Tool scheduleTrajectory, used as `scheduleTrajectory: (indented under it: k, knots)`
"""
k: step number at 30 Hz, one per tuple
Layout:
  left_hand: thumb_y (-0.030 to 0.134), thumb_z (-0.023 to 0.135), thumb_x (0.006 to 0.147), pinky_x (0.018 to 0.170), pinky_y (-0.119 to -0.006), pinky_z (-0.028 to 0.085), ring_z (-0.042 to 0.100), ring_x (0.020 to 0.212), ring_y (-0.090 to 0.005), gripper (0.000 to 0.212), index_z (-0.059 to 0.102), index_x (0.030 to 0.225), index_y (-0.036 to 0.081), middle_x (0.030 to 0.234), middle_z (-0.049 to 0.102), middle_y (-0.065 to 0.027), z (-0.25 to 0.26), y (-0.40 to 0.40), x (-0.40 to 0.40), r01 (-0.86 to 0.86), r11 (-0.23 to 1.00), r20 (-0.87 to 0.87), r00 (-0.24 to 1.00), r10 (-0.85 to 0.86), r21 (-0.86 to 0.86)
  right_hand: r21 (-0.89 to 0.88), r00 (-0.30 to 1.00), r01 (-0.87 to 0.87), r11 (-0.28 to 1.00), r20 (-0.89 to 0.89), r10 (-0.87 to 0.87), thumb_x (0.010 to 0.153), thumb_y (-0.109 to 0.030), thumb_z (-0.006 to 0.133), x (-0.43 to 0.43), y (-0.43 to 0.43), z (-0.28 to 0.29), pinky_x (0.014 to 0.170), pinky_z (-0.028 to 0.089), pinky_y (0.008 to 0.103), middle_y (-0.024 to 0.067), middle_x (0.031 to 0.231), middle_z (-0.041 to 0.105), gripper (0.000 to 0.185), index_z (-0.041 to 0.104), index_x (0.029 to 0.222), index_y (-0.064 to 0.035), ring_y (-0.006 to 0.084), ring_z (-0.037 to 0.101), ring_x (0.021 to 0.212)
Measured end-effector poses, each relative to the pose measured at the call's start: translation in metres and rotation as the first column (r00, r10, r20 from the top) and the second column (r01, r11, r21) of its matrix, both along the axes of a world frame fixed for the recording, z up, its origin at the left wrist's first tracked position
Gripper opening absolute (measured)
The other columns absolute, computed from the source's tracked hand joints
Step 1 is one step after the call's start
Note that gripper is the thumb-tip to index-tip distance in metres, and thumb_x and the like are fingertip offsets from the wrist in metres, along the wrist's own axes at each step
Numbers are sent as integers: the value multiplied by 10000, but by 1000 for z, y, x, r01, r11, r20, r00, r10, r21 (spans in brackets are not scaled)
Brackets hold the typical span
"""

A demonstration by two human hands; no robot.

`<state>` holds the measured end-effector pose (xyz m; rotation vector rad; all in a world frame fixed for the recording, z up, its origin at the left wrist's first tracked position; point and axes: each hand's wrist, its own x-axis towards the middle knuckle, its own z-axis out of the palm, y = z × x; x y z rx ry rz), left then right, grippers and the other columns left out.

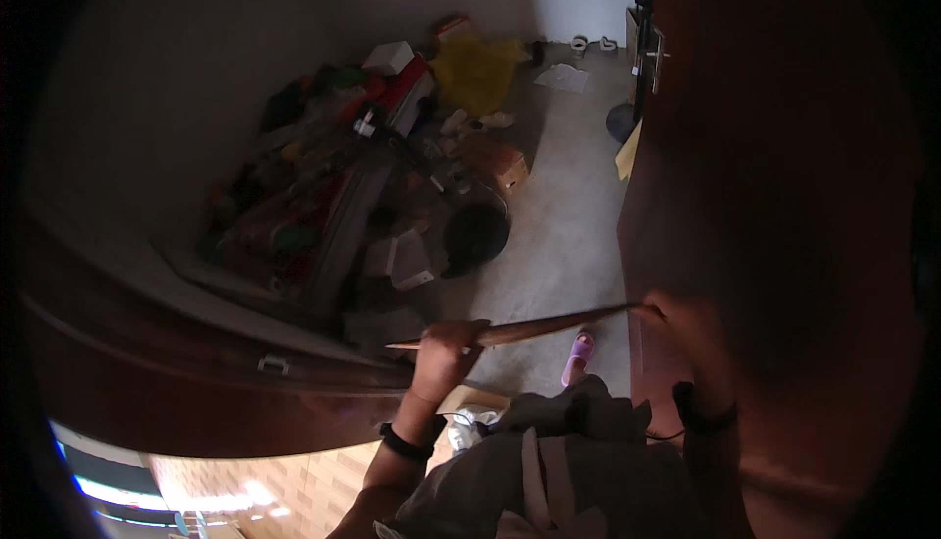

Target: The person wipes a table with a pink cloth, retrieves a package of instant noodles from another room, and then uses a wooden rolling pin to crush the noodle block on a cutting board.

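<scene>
A flat brown piece (pixel 540 328), perhaps cardboard, is stretched between my two hands and seen almost edge-on. My left hand (pixel 447 359) grips it near its left end, and a pointed tip pokes out past the fist. At the other end my right hand (pixel 680 318), dim and slightly blurred, pinches the narrow right end. The piece is held in front of my body, above the concrete floor (pixel 566 193). Below it shows one foot in a pink slipper (pixel 579 355).
A red-brown door (pixel 735 171) with a lever handle (pixel 658 61) stands at right. On the left is the door frame (pixel 331 385). Farther in lie a black round container (pixel 476 234), a carton (pixel 512 171), a yellow sheet (pixel 478 72), a white box (pixel 388 58) and heaped clutter.
</scene>
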<state>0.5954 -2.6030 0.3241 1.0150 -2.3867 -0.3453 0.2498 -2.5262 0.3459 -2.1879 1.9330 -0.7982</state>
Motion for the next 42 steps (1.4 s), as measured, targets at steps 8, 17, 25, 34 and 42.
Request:
scheduleTrajectory:
  k: [8, 17, 25, 34, 42]
  knots:
    - [74, 723, 719, 634, -356, 509, 637, 708, -303, 274, 644, 971, 4, 807, 645, -165, 19, -207, -62, -356, 934, -88, 930, 358, 34, -127, 977, -188, 974, 75, 199, 822, -307, 640, -38, -292, 43, 564, 457, 384, 89, 683, 608, 243, 584, 746, -83, 291, 597, 620]
    - [65, 721, 768, 621, -239, 466, 558, 679, -92, 277, 627, 1013, -26, 780, 623, -72, -5, -448, -100, -493, 825, -135, 830, 541, 277, -117, 968, -237, 965, 53, 244, 822, -295, 615, -108, -557, 18, 573, 453, 414, 92, 719, 613, 199, 612, 783, -100, 307, 597, 673]
    - [21, 660, 817, 604, -257, 494, 589, 683, -86, 205, 608, 1003, -49, 738, 599, -35, -6, -723, -143, -362, 837, -224, 850, 477, 410, -38, 987, 24, 999, 162, -18, 815, -199, 647, -211, -759, 19, 629, 486, 386, 111, 784, 638, 121, 641, 850, -83, 309, 618, 723]
    - [115, 727, 761, 584, -257, 426, 483, 654, -82, 268, 615, 959, -26, 725, 567, -32, -10, -997, -219, -511, 634, -315, 577, 754, 581, 205, 904, 384, 900, 112, -412, 859, -221, 628, -384, -962, -42, 622, 487, 357, 136, 813, 656, 181, 651, 960, -72, 263, 648, 715]
    - [156, 720, 791, 492, -247, 369, 457, 556, -68, 251, 597, 928, -14, 681, 541, -12, 31, -1201, -266, -606, 546, -337, 431, 837, 579, 54, 985, 148, 988, 85, -152, 861, -207, 620, -418, -1293, -4, 589, 470, 361, 142, 758, 642, 158, 639, 947, -77, 279, 628, 672]
